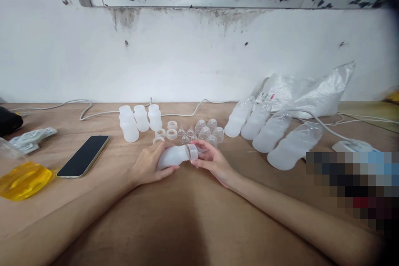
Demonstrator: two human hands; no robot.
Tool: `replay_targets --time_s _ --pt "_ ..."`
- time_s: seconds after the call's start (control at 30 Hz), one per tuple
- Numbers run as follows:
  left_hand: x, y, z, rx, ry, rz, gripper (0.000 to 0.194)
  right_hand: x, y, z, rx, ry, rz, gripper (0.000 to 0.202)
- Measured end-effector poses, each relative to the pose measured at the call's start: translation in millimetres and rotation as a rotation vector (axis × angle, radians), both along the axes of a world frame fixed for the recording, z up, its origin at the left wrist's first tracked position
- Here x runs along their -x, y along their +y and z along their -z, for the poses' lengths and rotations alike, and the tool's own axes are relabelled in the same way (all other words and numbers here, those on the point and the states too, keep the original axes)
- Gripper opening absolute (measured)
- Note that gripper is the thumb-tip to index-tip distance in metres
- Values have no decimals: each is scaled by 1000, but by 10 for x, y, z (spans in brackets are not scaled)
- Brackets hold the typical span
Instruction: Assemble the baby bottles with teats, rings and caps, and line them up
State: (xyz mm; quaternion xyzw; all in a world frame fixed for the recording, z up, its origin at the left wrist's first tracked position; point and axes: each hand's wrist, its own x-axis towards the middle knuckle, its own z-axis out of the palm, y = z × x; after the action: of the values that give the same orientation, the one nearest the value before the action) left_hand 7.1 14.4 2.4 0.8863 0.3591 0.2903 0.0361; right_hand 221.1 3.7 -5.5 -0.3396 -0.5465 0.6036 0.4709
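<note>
My left hand [152,162] is wrapped round a frosted white baby bottle [173,156], which lies on its side in the air with its neck to the right. At that neck my right hand [213,161] grips a clear collar ring [193,152] with a nipple pointing right; whether the ring is screwed on I cannot tell. Just beyond the hands lie several loose collar rings [171,134], several clear nipples [185,139] and several clear domed caps [205,133]. Three open frosted bottles [129,124] stand behind my left hand.
Several capped bottles [238,118] stand at the right, before a clear plastic bag [321,93]. A phone [83,156], a bottle of yellow liquid [26,178] and a power strip [33,138] lie left. A white cable [193,113] runs along the wall.
</note>
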Motion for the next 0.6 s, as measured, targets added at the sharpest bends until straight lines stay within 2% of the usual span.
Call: replay_targets --time_s 0.17,0.6 --pt "47 -10 38 -12 -25 -39 44 2 5 13 -6 -23 12 42" --pt "59 -13 52 -69 -1 85 50 -5 4 11 -26 -94 5 45"
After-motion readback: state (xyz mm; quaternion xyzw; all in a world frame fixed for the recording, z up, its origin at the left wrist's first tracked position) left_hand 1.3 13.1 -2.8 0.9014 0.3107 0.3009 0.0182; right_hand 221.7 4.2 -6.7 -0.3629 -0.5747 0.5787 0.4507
